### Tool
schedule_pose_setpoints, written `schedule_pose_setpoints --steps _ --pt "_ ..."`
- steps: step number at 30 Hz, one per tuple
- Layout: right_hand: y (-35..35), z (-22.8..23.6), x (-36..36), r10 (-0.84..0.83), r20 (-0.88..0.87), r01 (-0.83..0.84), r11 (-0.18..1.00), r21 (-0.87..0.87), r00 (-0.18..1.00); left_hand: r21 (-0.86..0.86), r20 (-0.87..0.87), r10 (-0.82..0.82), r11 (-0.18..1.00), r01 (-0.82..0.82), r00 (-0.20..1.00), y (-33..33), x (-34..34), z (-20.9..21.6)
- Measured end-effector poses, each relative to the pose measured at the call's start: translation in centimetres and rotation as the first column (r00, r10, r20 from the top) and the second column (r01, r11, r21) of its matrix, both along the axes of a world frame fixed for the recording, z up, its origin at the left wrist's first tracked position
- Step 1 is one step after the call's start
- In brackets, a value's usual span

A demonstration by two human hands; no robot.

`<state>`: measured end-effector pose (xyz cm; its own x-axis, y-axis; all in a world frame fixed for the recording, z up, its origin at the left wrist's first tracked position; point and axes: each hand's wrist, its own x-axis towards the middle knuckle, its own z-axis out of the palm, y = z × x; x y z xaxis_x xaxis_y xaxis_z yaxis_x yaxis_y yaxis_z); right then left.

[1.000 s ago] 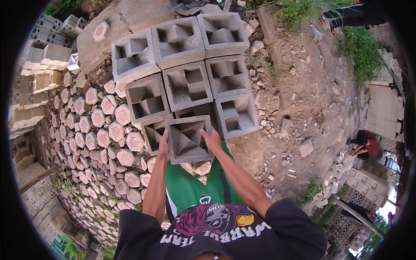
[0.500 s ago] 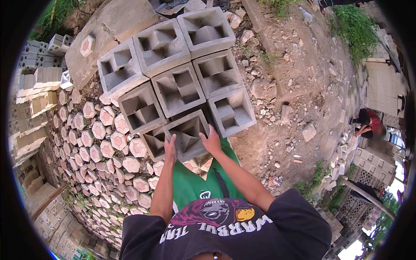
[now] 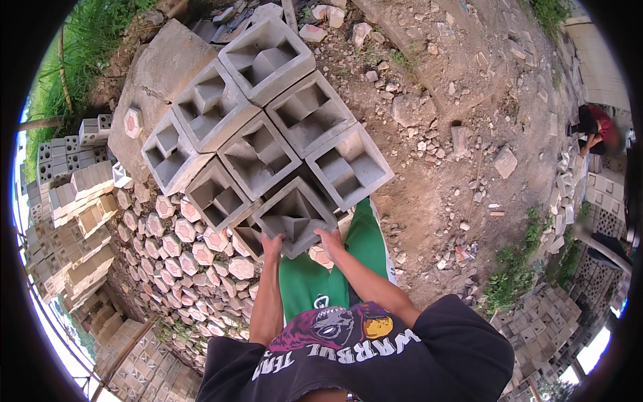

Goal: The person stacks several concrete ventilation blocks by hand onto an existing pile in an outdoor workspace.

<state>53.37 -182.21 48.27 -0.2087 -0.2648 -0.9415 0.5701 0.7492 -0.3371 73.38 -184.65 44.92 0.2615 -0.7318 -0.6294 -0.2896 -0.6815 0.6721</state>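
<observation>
A square grey hollow concrete block point(image 3: 293, 213) sits at the near edge of a stack of like blocks point(image 3: 264, 130). My left hand point(image 3: 272, 245) grips its lower left corner. My right hand point(image 3: 330, 239) grips its lower right edge. Both forearms reach up from my black shirt over green shorts. The block lies between two neighbours, a block on its left point(image 3: 216, 195) and one on its right point(image 3: 348, 166); a further block point(image 3: 246, 233) shows partly under it.
A pile of hexagonal pavers point(image 3: 181, 251) spreads to the left below the stack. Pale brick stacks point(image 3: 80, 214) stand at far left. Rubble-strewn dirt point(image 3: 455, 134) lies to the right. A crouching person point(image 3: 593, 127) works at far right. A concrete slab point(image 3: 151, 80) lies behind.
The view has swung so the stack looks larger and shifted left. My hands stay on the same front block, now lower on its near edge.
</observation>
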Motion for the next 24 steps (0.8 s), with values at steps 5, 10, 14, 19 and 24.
schedule_pose_setpoints --steps 5,10,14,19,24 --pt "-0.2 -3.0 -1.4 -0.004 0.047 0.005 1.000 -0.015 0.999 0.051 -0.076 0.053 0.997 -0.049 0.996 -2.9 -3.7 2.6" --pt "-1.9 -3.3 -2.8 -0.071 0.080 0.079 0.992 -0.102 0.994 0.154 -0.059 0.048 0.987 -0.039 0.997 -5.6 -5.4 2.4" --pt "-0.4 -6.4 -1.7 -0.016 0.040 0.021 0.992 -0.123 0.999 0.121 -0.057 0.066 0.991 -0.059 0.996 -5.5 -5.1 2.5" --pt "0.3 -7.1 -3.5 0.554 0.078 -0.538 0.828 -0.160 0.829 0.271 0.125 -0.053 0.962 0.017 0.991 -4.5 -3.2 2.6" --pt "-2.2 -5.5 -11.2 0.960 -0.111 -0.931 0.215 -0.295 0.257 0.098 0.335 -0.018 0.995 -0.016 0.942 -3.5 -12.0 7.3"
